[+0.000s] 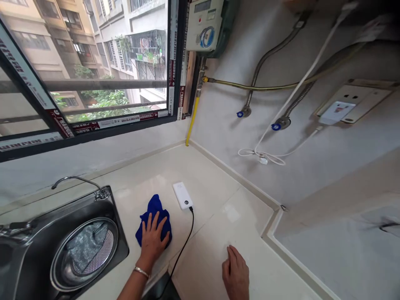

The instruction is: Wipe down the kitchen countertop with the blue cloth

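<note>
My left hand (152,239), with a bangle on the wrist, lies with fingers spread on a crumpled dark blue cloth (154,204). The cloth rests on the pale countertop (134,183), just right of the sink. Over the countertop to the right is my right hand (236,271), its fingers loosely bent and close together, with nothing visible in them. Between and beyond the hands lies a white power bank (182,195). A black cable (187,237) runs from it down toward the counter's front edge.
A steel sink (120,233) with a curved faucet (78,178) holds a metal basin (115,233) with a grey cloth (89,243) and a perforated strainer (104,254). A yellow pipe (193,121) meets the back corner. A white cord (278,158) hangs on the right wall.
</note>
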The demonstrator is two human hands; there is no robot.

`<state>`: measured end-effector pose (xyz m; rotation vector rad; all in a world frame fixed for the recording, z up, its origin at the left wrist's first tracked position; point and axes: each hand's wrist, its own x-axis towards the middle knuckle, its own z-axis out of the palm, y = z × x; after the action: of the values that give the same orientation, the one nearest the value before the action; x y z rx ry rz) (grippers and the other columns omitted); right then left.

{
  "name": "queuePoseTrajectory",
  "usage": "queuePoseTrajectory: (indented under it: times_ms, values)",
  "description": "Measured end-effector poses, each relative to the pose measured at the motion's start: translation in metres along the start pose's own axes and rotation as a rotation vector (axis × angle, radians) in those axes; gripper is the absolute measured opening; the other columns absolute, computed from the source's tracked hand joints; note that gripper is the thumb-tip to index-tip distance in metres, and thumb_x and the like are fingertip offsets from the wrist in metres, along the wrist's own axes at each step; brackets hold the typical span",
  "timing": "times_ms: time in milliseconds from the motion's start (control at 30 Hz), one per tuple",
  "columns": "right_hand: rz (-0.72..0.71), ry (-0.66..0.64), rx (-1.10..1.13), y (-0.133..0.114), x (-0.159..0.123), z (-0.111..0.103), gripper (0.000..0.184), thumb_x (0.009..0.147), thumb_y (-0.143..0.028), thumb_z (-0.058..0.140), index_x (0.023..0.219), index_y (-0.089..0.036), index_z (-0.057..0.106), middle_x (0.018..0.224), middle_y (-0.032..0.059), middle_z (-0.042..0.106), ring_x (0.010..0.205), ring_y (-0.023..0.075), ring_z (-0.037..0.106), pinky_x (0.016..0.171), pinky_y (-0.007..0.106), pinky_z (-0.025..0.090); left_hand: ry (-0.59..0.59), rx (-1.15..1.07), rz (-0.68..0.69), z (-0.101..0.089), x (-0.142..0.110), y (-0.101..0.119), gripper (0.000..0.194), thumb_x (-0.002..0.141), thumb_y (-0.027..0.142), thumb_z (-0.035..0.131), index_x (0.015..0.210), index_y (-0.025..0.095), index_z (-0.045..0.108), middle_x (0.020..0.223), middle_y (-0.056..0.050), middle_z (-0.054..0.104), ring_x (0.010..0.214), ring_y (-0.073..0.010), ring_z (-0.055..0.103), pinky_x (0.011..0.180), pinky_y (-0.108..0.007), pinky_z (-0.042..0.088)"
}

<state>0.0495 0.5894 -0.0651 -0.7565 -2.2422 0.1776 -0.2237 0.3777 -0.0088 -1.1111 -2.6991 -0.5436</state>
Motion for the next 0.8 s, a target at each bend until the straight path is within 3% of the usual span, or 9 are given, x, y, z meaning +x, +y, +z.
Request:
queuePoseTrajectory:
  times_ms: [267, 400, 567, 800]
  values:
    - [0.029, 0.015, 0.032, 0.0, 0.0, 0.001, 0.04, 0.104, -0.033, 0.035, 0.132, -0.014, 0.055, 0.128, 0.0183, 0.062, 0.114, 0.029, 0.06, 0.091, 0.045, 0.049, 0.002, 0.029, 0.017, -0.016, -0.044, -0.021, 0.045, 0.093, 0.043, 0.053, 0.138, 0.04, 0.054, 0.155, -0.001, 0.039, 0.142, -0.0316, 0.038, 0.114, -0.062, 0.04]
    - [0.054, -0.007, 0.033, 0.0, -0.001, 0.001, 0.041, 0.103, -0.034, 0.035, 0.132, -0.015, 0.056, 0.127, 0.0182, 0.063, 0.113, 0.0293, 0.061, 0.092, 0.046, 0.049, 0.005, 0.002, -0.006, -0.016, -0.048, -0.022, 0.044, 0.086, 0.043, 0.064, 0.129, 0.044, 0.061, 0.148, -0.001, 0.048, 0.134, -0.0317, 0.046, 0.111, -0.059, 0.044]
    - [0.037, -0.004, -0.024, 0.002, -0.001, 0.002, 0.041, 0.102, -0.036, 0.035, 0.132, -0.017, 0.055, 0.125, 0.0173, 0.064, 0.111, 0.0295, 0.062, 0.093, 0.047, 0.049, -0.037, -0.046, -0.047, -0.013, -0.026, -0.017, 0.039, 0.08, 0.038, 0.073, 0.119, 0.044, 0.068, 0.139, -0.002, 0.053, 0.127, -0.0328, 0.048, 0.106, -0.056, 0.046]
    - [0.03, -0.06, -0.094, 0.002, -0.002, -0.001, 0.042, 0.102, -0.036, 0.035, 0.135, -0.016, 0.053, 0.126, 0.0181, 0.063, 0.112, 0.0301, 0.061, 0.092, 0.048, 0.05, -0.054, -0.092, -0.132, -0.001, 0.042, -0.009, 0.032, 0.086, 0.037, 0.068, 0.117, 0.039, 0.069, 0.14, -0.004, 0.051, 0.128, -0.0335, 0.042, 0.106, -0.055, 0.04]
